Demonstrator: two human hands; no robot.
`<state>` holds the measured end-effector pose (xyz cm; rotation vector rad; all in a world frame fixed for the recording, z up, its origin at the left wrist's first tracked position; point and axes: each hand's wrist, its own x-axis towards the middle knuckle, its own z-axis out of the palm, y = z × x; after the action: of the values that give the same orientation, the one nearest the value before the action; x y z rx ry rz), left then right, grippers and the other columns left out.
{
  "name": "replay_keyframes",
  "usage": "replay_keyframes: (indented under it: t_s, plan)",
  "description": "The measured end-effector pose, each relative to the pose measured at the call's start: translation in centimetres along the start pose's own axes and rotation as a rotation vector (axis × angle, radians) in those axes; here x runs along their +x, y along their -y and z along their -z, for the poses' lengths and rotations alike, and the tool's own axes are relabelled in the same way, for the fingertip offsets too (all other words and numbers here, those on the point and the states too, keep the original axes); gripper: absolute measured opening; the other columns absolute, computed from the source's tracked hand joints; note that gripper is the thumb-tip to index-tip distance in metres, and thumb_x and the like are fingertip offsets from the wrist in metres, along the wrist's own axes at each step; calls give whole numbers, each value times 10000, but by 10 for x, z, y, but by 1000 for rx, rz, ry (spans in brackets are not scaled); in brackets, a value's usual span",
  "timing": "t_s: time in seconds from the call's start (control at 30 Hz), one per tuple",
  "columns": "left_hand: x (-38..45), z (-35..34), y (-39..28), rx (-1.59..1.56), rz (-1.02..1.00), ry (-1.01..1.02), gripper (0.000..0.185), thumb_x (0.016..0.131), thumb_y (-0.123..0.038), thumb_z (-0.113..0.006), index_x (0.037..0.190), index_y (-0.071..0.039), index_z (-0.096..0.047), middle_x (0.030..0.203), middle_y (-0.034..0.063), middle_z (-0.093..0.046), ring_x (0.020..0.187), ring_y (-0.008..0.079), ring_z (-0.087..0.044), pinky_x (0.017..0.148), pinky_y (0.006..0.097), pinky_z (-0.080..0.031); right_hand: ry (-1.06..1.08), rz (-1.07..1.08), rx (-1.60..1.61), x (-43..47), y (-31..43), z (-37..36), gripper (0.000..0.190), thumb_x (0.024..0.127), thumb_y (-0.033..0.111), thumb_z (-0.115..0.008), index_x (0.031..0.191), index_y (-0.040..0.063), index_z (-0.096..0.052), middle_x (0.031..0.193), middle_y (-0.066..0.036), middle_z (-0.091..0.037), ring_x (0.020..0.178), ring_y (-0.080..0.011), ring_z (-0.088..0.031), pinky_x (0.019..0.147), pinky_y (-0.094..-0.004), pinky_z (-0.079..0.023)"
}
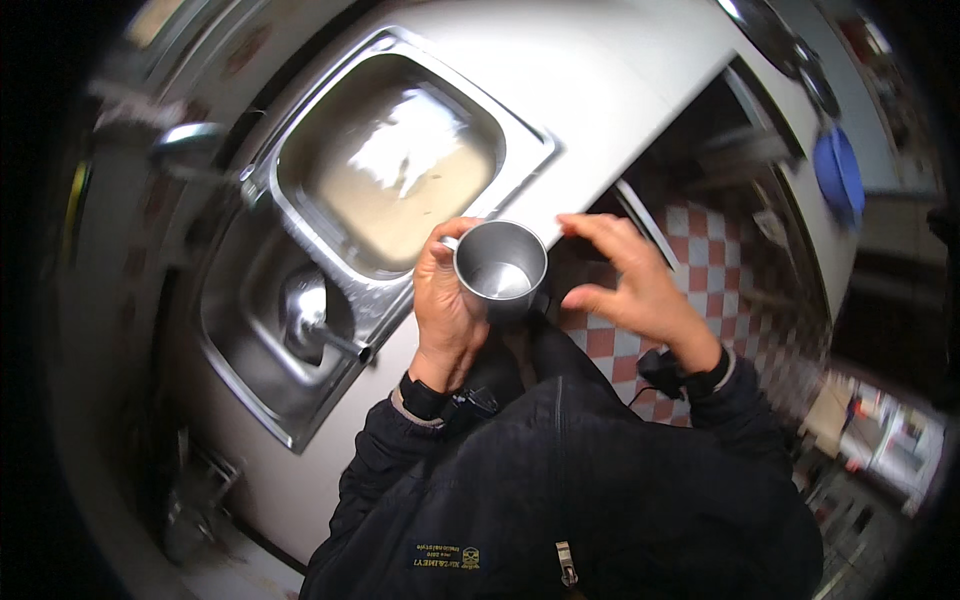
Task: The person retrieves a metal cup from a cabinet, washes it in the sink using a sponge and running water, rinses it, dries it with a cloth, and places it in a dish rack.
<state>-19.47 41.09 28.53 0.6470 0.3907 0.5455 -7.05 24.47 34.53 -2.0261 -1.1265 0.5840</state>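
Observation:
A stainless steel mug [501,260] is in my left hand [448,307], with its handle at the thumb side and its mouth facing up towards me. The mug's inside is shiny at the bottom; whether it holds liquid I cannot tell. My right hand [637,281] is to the right of the mug, thumb and fingers apart, touching nothing. Beyond my left hand, a steel sink basin [491,139] holds cloudy, pale water. In the smaller basin [232,330] to the left lies a rounded metal utensil [304,307], its handle across the near rim.
A faucet [251,184] stands behind the sinks. White countertop [592,67] runs beyond the larger basin. A dark opening and a checkered floor [697,262] are on the right, with a blue plastic container [838,176] farther right. A metal rack-like object [202,480] is at lower left, blurred.

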Motion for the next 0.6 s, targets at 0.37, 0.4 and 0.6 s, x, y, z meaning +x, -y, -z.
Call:
replay_keyframes:
  t_s: [0.37,0.4,0.6]
  plan:
    - [-115,-138,175,365,753,516,208,951,-296,-538,884,-105,-585,833,-23,-539,778,88,-501,715,257,-413,-726,-447,1058,-275,-61,25,563,861,264,-675,1279,-18,-425,1174,-75,-511,1023,-147,-493,901,-298,-402]
    - [-131,-153,194,368,844,598,202,952,-284,-539,902,-94,-587,857,-11,-566,797,102,-528,731,270,-432,-757,-461,1083,-314,-67,31,564,876,271,-646,1303,-16,-412,1184,-72,-506,1015,-138,-484,900,-299,-398]
    - [-291,-260,324,533,997,1009,125,942,-189,-553,954,-71,-593,918,18,-619,849,139,-580,775,302,-468,-1144,-277,1121,-550,-94,45,583,861,244,-584,1352,-3,-390,1246,-97,-499,1174,-185,-456,1020,-321,-332]
